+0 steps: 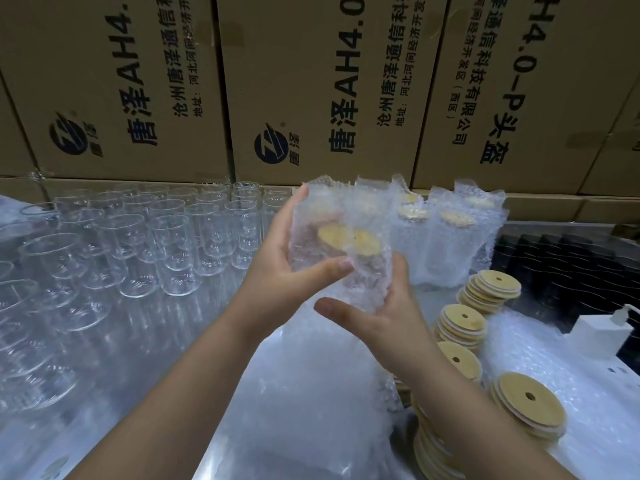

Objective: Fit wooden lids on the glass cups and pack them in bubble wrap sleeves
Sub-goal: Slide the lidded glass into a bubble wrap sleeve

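Head cam has your left hand (294,261) and right hand (381,320) both gripping the bubble wrap sleeve (346,199) round a lidded cup (322,251), so next I'd guess you park it by the packed cups (446,244).

Busy table (194,317): bare cups (173,237) crowded nine o'clock, wrapped cups (446,237) stood at two, a black tray (561,265) sat at three, a white box (595,334) at four, lid stacks (460,323) ran four to five, and sleeves (311,393) lay at six.

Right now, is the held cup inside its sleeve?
Inside: its wooden lid shows through the bubble wrap sleeve held by the left hand and right hand.
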